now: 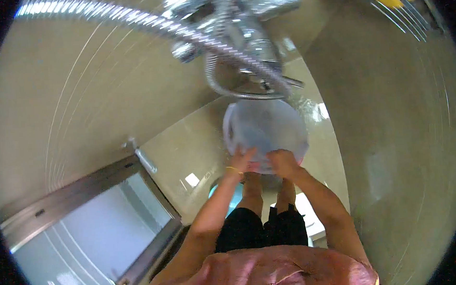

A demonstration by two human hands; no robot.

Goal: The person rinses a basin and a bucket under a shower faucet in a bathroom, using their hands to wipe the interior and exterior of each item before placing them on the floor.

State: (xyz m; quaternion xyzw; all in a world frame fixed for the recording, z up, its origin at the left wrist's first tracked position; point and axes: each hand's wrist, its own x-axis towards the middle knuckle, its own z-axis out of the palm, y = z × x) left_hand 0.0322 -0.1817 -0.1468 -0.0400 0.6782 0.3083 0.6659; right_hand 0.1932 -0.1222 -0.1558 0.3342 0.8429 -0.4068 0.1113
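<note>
A whitish translucent bucket (268, 116) stands on the wet floor in front of my legs, under the taps. My left hand (243, 160), with a thin yellow band at its wrist, is at the bucket's near left rim. Its fingers are apart and I make out nothing in them. My right hand (283, 163) is over the near right rim with its fingers curled in. What those fingers hold, if anything, is hidden. The picture is slightly blurred around both hands.
Chrome taps (253, 36) and a metal shower hose (126, 15) hang above the bucket. A turquoise tub (235, 199) sits by my left leg, a white object (308, 211) by my right. A framed door (107, 223) is at left, a wire rack (400, 14) at upper right.
</note>
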